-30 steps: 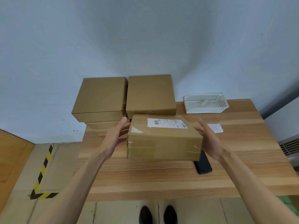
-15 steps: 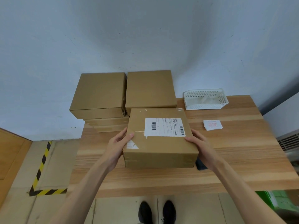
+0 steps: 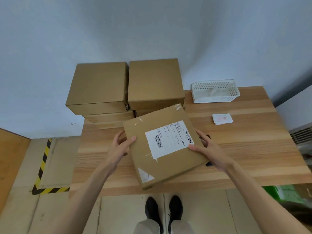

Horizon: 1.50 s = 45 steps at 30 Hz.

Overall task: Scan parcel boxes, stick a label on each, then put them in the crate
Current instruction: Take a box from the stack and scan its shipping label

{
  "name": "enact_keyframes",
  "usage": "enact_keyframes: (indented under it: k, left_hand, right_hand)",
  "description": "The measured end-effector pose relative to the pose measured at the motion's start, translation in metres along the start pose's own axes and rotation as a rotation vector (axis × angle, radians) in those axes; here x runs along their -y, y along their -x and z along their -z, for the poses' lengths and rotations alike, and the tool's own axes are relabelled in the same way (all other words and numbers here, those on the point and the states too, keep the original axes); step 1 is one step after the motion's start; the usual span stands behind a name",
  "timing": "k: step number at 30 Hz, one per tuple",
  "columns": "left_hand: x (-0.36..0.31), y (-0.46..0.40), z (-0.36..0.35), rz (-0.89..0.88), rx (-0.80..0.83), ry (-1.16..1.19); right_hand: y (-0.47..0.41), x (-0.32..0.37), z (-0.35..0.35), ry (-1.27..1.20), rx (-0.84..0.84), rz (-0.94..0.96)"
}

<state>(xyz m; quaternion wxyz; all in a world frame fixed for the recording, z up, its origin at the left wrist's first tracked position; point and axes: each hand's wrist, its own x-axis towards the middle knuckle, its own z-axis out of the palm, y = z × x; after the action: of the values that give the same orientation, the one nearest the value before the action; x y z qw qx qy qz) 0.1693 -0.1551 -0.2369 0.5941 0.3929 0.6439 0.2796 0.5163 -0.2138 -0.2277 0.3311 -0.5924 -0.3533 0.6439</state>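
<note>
Plain pale wall behind, and a light wooden table (image 3: 236, 149) pushed up against it, so that's your whole workspace. You've got the parcel box (image 3: 168, 156) held over the middle of the table, turned at an angle so one corner points back at your shoes (image 3: 163, 213). Your left hand (image 3: 120, 146) grips its left edge, thumb curled over the top face and fingers wrapped down the side. Your right hand (image 3: 209, 149) clamps the right edge the same way, thumb lying on the top right next to the shipping label (image 3: 168, 138). That label is white with barcodes at both ends and sits on the upper half of the box's top face. Can't tell whether the box's near corner actually touches the table or hangs just above it.

A dark object (image 3: 208, 164) peeks out from under the box near your right wrist. Behind the box, two stacks of brown boxes (image 3: 125, 88) stand side by side against the wall. To the right of them there's a white perforated basket (image 3: 214, 92), and a small pile of white stickers (image 3: 222, 118) in front of it. Something green (image 3: 283, 191) shows below the table's right end.
</note>
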Motion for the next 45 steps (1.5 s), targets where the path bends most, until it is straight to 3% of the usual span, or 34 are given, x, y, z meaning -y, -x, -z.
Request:
enact_keyframes:
  k: [3, 6, 8, 10, 15, 18, 22, 26, 32, 35, 38, 41, 45]
  left_hand:
    - [-0.011, -0.013, 0.009, -0.083, 0.017, -0.146]
    - [-0.021, -0.021, 0.02, -0.055, 0.218, -0.298]
    - [-0.025, -0.019, 0.02, 0.04, 0.359, -0.243]
    - [-0.021, -0.019, 0.017, 0.099, 0.401, -0.139]
    - [0.014, -0.013, 0.001, 0.14, 0.223, 0.036]
    - [0.046, -0.009, -0.009, 0.117, 0.156, 0.073]
    - [0.079, -0.005, -0.032, 0.158, 0.122, 0.129]
    - [0.103, -0.014, -0.048, 0.173, 0.098, 0.093]
    - [0.13, -0.037, -0.064, 0.192, 0.051, 0.029]
    - [0.136, -0.043, -0.069, 0.183, 0.033, 0.035]
    - [0.14, -0.047, -0.072, 0.168, 0.013, 0.021]
    - [0.145, -0.047, -0.074, 0.17, -0.009, 0.024]
    - [0.145, -0.045, -0.076, 0.183, -0.023, 0.024]
  right_hand:
    - [-0.007, 0.007, 0.011, 0.059, 0.108, 0.014]
    - [-0.014, 0.024, 0.018, 0.159, 0.208, 0.028]
    - [-0.019, 0.035, 0.021, 0.218, 0.223, 0.032]
    - [-0.025, 0.042, 0.022, 0.254, 0.209, 0.031]
    - [-0.038, 0.028, 0.023, 0.311, -0.05, 0.073]
    - [-0.047, -0.013, 0.019, 0.304, -0.177, 0.0]
    - [-0.048, -0.062, -0.008, 0.169, -0.102, -0.104]
    - [-0.06, -0.096, -0.015, 0.071, -0.187, -0.087]
    - [-0.087, -0.115, -0.007, 0.12, -0.157, -0.083]
    - [-0.098, -0.119, 0.007, 0.271, -0.308, -0.123]
    - [-0.104, -0.132, 0.035, 0.776, -0.578, -0.127]
    - [-0.104, -0.144, 0.053, 1.19, -0.612, -0.285]
    - [-0.109, -0.153, 0.056, 1.383, -0.63, -0.379]
